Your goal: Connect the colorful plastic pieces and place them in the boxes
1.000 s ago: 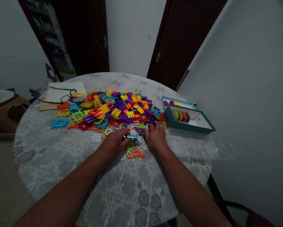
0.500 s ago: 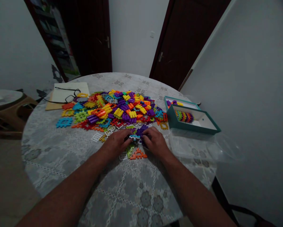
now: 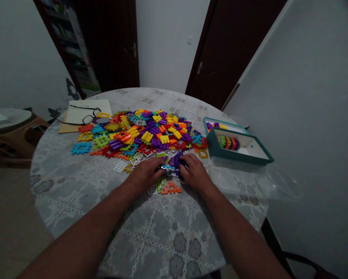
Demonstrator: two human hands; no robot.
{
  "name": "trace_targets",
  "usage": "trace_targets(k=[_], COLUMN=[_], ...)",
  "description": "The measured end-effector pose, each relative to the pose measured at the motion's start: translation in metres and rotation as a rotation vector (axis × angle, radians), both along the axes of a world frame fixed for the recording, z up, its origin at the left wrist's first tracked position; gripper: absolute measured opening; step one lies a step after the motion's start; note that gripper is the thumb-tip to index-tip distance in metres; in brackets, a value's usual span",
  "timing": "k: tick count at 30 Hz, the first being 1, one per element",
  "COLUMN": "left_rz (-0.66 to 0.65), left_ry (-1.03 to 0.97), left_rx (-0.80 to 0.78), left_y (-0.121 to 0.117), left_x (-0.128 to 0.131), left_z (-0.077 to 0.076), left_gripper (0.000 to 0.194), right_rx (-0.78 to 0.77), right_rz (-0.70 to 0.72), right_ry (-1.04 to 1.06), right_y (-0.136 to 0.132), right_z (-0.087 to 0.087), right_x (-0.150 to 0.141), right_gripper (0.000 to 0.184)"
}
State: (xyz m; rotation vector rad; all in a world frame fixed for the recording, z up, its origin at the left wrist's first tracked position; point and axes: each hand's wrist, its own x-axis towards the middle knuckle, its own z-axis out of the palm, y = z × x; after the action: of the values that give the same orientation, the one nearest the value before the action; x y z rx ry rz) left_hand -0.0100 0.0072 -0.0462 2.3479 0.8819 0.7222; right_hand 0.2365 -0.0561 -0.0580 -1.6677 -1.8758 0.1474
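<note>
My left hand (image 3: 146, 171) is closed on the left end of a small blue-and-white toy building piece (image 3: 168, 168), pinched between thumb and fingers. On the other side, my right hand (image 3: 193, 170) has its fingers curled round a purple building piece (image 3: 177, 159), which meets the blue one or lies right beside it; I cannot tell if they are joined. Just in front of the hands lie an orange triangular piece (image 3: 171, 188) and a green piece (image 3: 161, 183) flat on the cloth. The fingertips partly hide what is held.
A large heap of colourful building pieces (image 3: 153, 130) spreads beyond my hands. A teal box (image 3: 240, 155) and its lid (image 3: 226, 126) stand at the right, beside a clear plastic tray (image 3: 232, 176). Glasses (image 3: 89, 119) lie on paper (image 3: 104, 105) at the left of the round table (image 3: 144, 232).
The right hand's fingers have shifted slightly up and forward over the purple piece. The left hand keeps its pinch on the blue-and-white piece. The whole view has moved a little.
</note>
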Motion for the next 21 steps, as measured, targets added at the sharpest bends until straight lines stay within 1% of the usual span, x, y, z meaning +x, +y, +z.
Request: trace_targets(k=[2, 4, 5, 7, 9, 11, 14, 18, 19, 21], left_rz=[-0.012, -0.017, -0.018, -0.012, -0.011, -0.005, 0.017, 0.067, 0.072, 0.059], left_ry=[0.005, 0.017, 0.023, 0.022, 0.006, -0.017, -0.039, -0.043, -0.043, -0.039], left_rx=[-0.002, -0.002, -0.004, -0.013, -0.03, -0.044, -0.065, -0.089, -0.086, -0.073], left_y=[0.0, -0.001, -0.001, -0.001, -0.001, -0.002, -0.003, -0.005, -0.005, -0.004], left_x=[0.0, 0.001, 0.001, 0.001, 0.001, 0.0, 0.0, 0.0, 0.0, 0.0], left_z=[0.001, 0.001, 0.001, 0.001, 0.001, 0.001, 0.001, 0.002, 0.003, 0.003], left_gripper=[0.011, 0.011, 0.011, 0.014, 0.02, 0.024, 0.031, 0.045, 0.047, 0.044], right_rx=[0.049, 0.063, 0.047, -0.015, -0.06, -0.046, 0.0, -0.008, -0.01, -0.011], right_rz=[-0.037, -0.046, -0.025, 0.065, 0.161, 0.213, 0.23, 0.239, 0.231, 0.217], right_ry=[0.077, 0.164, 0.193, 0.188, 0.119, 0.058, 0.059, 0.099, 0.112, 0.147], right_y=[-0.002, -0.006, -0.008, -0.011, -0.014, -0.015, -0.014, -0.013, -0.012, -0.012], right_z=[0.008, 0.015, 0.018, 0.021, 0.021, 0.018, 0.015, 0.014, 0.014, 0.015], right_x=[-0.001, -0.004, -0.006, -0.012, -0.017, -0.021, -0.021, -0.018, -0.018, -0.018], right_gripper=[0.028, 0.025, 0.026, 0.029, 0.032, 0.032, 0.031, 0.029, 0.028, 0.029])
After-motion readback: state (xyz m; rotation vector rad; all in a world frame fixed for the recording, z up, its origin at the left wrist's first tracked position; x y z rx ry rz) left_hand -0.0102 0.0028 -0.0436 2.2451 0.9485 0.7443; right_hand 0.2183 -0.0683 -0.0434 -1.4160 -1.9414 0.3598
